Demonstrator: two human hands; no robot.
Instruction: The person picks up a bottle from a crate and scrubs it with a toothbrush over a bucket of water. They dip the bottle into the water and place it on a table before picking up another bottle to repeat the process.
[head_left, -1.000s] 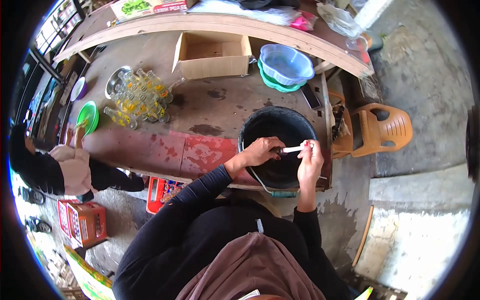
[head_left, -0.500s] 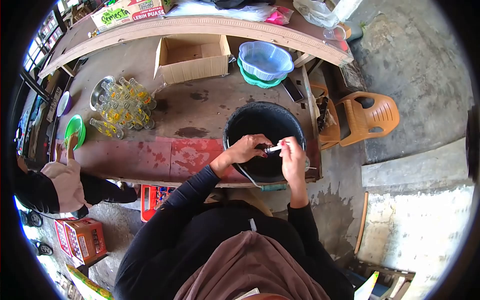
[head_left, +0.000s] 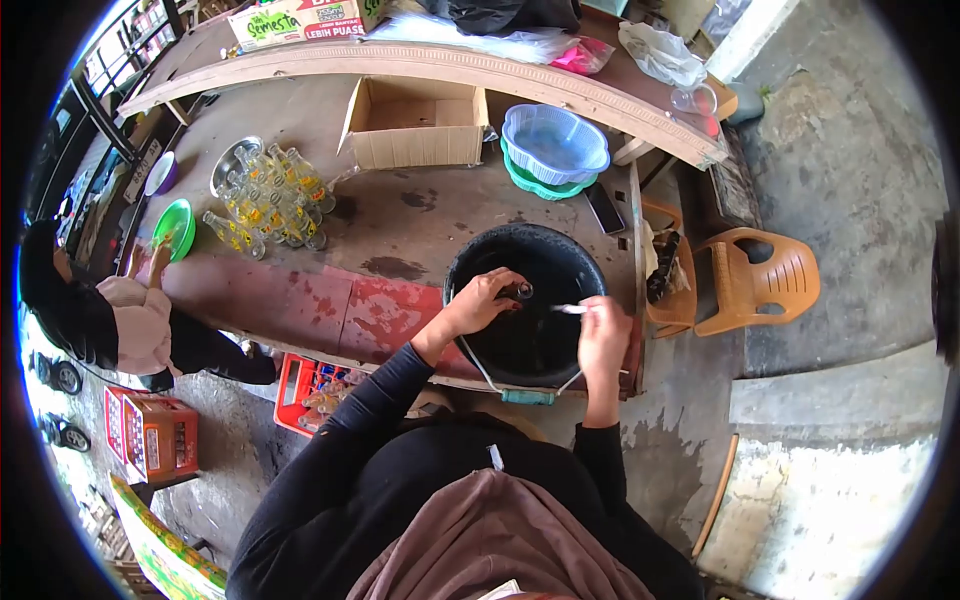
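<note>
My left hand (head_left: 487, 303) is closed around a glass bottle (head_left: 524, 291) above the black bucket (head_left: 463, 262). The bottle's round mouth points to the right, while most of its body is hidden by my fingers and the dark bucket. To the right, my right hand (head_left: 604, 335) pinches a thin white stick-like tool (head_left: 568, 309), whose exact kind I cannot make out. Its tip points left, apart from the bottle mouth. The bucket stands at the table's front edge, its handle (head_left: 527, 397) hanging toward me.
Several glass bottles (head_left: 275, 205) stand at the left beside a metal bowl (head_left: 228, 170). Behind are a cardboard box (head_left: 418, 146), stacked plastic baskets (head_left: 555, 140) and a phone (head_left: 604, 208). Another person (head_left: 130, 315) reaches into a green basin (head_left: 177, 228). An orange chair (head_left: 765, 280) stands right.
The white tool has come away from the bottle mouth as my right hand moved right and down. The view has shifted slightly. My left hand still grips the bottle.
</note>
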